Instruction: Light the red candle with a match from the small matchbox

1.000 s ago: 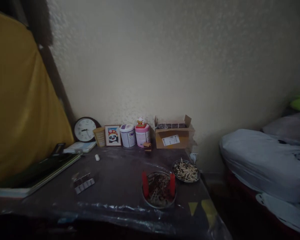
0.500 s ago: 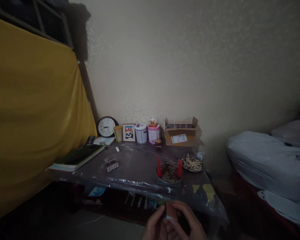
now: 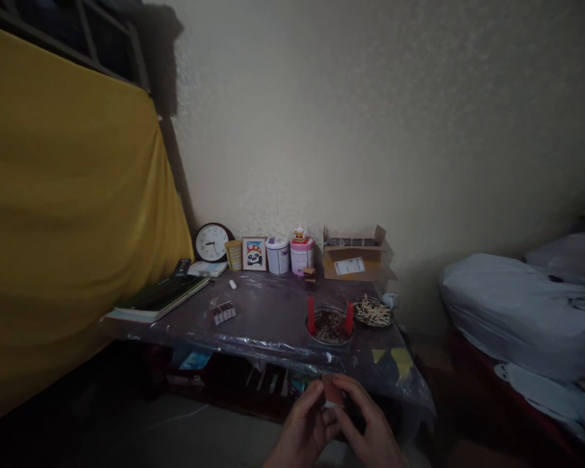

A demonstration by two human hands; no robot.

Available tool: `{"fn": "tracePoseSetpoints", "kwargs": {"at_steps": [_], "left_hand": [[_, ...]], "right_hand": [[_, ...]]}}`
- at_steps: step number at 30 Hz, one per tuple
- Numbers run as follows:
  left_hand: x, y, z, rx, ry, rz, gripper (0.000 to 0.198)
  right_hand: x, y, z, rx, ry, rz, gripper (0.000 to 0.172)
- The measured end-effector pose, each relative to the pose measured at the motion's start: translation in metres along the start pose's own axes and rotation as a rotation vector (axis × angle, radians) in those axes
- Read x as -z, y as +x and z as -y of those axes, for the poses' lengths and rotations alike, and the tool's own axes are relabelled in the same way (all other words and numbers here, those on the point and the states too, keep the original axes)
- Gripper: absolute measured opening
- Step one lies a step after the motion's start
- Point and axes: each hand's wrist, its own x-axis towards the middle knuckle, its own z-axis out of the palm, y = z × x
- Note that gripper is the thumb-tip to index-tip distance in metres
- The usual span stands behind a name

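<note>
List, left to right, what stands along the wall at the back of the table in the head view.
clock → tan cup → panda picture → white tin → pink tin → cardboard box

Reddish-brown small box (image 3: 332,390); bright red candles (image 3: 311,314); mustard-yellow curtain (image 3: 68,214); one pink tin (image 3: 302,255), one white tin (image 3: 277,255); black-and-white panda on the framed picture (image 3: 254,253).
</note>
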Motion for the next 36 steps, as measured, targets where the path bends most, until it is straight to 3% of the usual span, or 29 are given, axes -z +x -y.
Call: {"fn": "tracePoseSetpoints", "kwargs": {"at_steps": [15,23,26,30,32,36], "left_hand": [[-0.005,0.000,-0.001,-0.006,0.045,-0.039,0.012],[-0.007,-0.003,0.002,0.034,0.112,-0.012,0.022],[-0.007,-0.005,0.000,0.034,0.134,-0.001,0.021],[-0.007,-0.006,-0.004,0.020,0.134,-0.007,0.022],[-0.006,-0.007,-0.005,0.035,0.154,-0.006,0.025],[-0.006,-0.008,-0.005,0.102,0.243,0.018,0.032]], "right_hand": [[-0.001,0.001,0.003,-0.011,0.025,-0.026,0.029],[-0.006,-0.002,0.006,-0.044,0.091,-0.069,0.032],[-0.005,-0.001,0.006,-0.080,0.136,-0.048,0.032],[0.005,0.004,0.007,-0.211,0.341,0.099,0.038],[0.012,0.008,0.007,-0.292,0.439,0.139,0.032],[0.019,0.013,0.004,-0.374,0.480,0.082,0.017]]}}
